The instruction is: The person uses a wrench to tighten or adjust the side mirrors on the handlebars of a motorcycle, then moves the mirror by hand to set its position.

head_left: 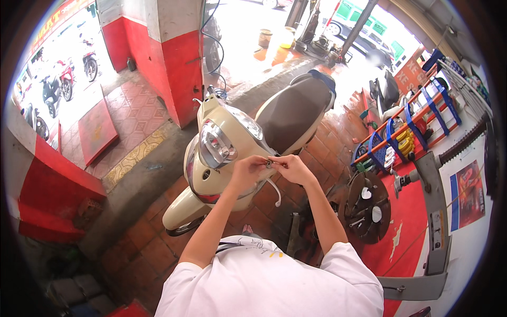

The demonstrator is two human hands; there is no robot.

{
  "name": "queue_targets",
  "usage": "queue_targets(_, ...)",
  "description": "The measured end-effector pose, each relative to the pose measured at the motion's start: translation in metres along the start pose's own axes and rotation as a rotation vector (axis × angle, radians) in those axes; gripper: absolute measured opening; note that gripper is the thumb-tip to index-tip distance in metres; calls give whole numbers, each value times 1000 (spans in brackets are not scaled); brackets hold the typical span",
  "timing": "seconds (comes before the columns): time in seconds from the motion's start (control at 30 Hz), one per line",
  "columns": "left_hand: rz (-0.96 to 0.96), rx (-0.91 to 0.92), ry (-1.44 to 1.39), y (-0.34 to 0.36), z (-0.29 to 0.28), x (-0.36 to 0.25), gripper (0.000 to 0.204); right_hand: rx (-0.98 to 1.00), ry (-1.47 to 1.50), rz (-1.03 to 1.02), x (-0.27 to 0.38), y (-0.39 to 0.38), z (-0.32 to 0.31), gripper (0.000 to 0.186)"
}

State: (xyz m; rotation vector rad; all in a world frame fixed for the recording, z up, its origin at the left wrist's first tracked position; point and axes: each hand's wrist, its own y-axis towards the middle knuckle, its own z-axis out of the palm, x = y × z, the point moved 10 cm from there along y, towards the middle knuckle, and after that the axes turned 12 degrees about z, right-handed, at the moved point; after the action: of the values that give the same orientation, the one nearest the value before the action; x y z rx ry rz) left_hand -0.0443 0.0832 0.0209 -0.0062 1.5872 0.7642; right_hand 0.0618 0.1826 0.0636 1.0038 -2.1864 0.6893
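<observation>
The bare left hand (pixel 247 173) and bare right hand (pixel 294 169) were brought together, fingertips pinched on a small, silvery part (pixel 269 164). The part was positioned at the handlebar area of the glossy, cream-coloured scooter (pixel 244 141), near a curved, pale lever (pixel 277 193).

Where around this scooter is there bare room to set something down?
The middle of the scooter's seat is bare, as are the brown floor tiles between the front fender and the grey concrete strip. Crowded at right: the dark turntable bears a wrench and white pieces, and the blue-and-orange rack is packed.
</observation>
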Motion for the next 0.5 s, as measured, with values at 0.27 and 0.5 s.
queue_targets(0.27, 15, 20, -5, 2, -1, 2, 23, -18, -97, 18, 4, -7, -7, 33)
queue_targets(0.5, 9, 29, -2, 2, 2, 3, 24, -179, 99, 1, -19, -13, 6, 36)
